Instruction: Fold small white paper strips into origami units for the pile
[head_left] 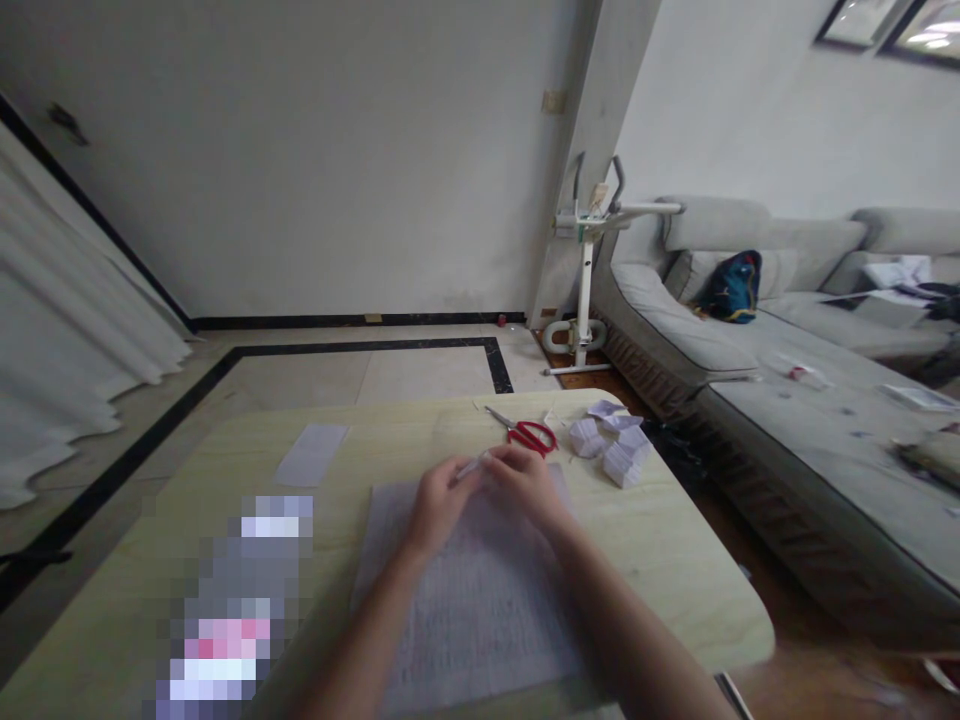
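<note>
My left hand (441, 500) and my right hand (523, 482) meet over the far part of a large printed sheet of paper (480, 620). Both have their fingers closed on a small folded piece of white paper (469, 467), mostly hidden by the fingers. Just beyond my right hand lie scissors (532, 436) with red handles, blades pointing to the far left. Several crumpled or folded pale paper pieces (624, 450) sit to their right. A flat pale slip of paper (313, 455) lies to the far left.
The light wooden table (697, 590) has rounded corners. A pixelated object (232, 610) lies at its left. Right of the table stands a grey sofa (817, 430) with a dark blue bag (735, 287). White exercise equipment (585, 280) stands by the wall beyond.
</note>
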